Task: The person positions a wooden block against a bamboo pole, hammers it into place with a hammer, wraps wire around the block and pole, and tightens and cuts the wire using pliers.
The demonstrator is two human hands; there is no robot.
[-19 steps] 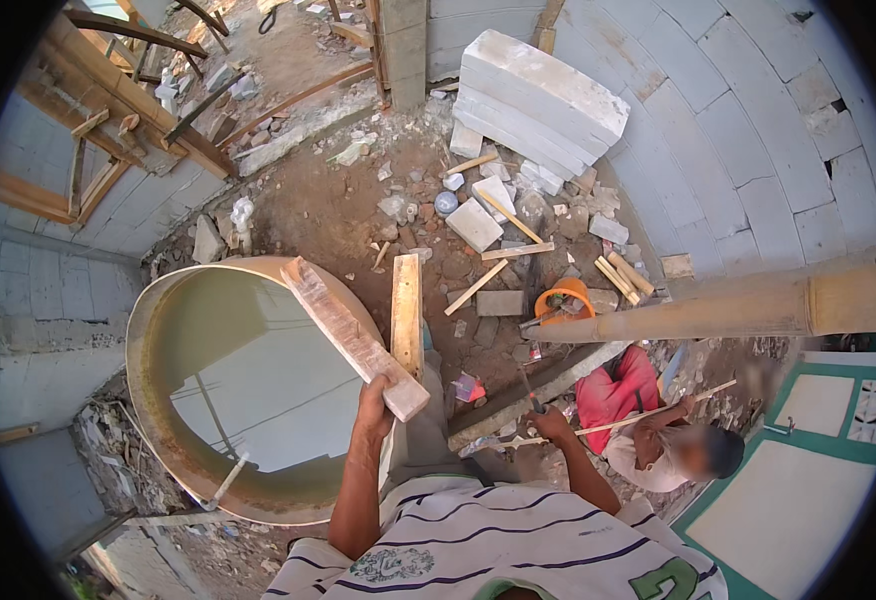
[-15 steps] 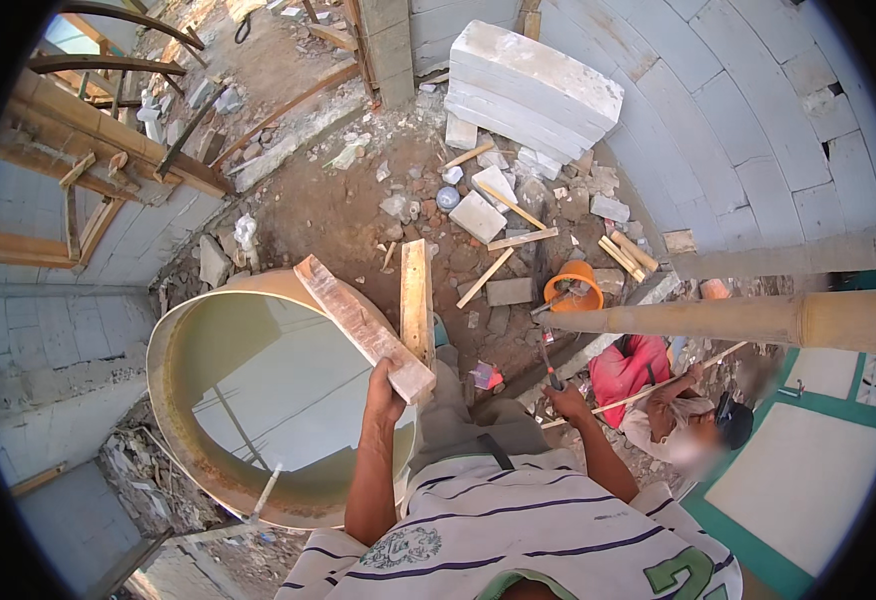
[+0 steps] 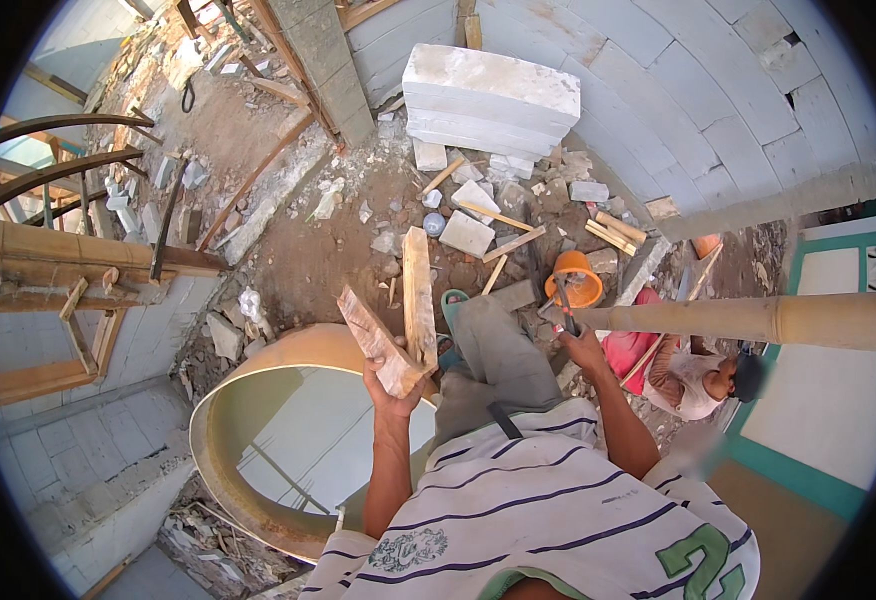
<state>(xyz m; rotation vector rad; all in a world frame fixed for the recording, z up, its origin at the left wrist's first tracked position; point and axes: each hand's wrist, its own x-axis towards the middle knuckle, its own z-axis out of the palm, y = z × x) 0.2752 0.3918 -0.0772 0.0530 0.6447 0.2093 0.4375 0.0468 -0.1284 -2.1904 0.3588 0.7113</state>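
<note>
My left hand [image 3: 390, 388] is wrapped round the near end of a reddish-brown wooden board [image 3: 376, 340], held tilted beside the round water tank. A second, paler wooden board [image 3: 418, 295] meets it at the near end, forming a narrow V; whether they are fastened cannot be seen. My right hand [image 3: 585, 350] is closed round a tool [image 3: 566, 318] with a red-and-black handle and a thin metal shaft, its head hard to make out. That tool points toward an orange bucket [image 3: 576, 282]. Between my hands is my bent leg, with a green sandal on the foot.
A wide tank [image 3: 220, 400] of water stands at my left. White blocks [image 3: 488, 100] are stacked by the grey block wall, with rubble and wood strips before them. A bamboo pole [image 3: 728, 318] crosses at right, above a crouching person [image 3: 678, 375] holding a stick.
The view has shifted, bringing the tank farther right. The board in my left hand looks shorter and more steeply tilted. My right hand has moved up, nearer the bucket. My leg has come forward.
</note>
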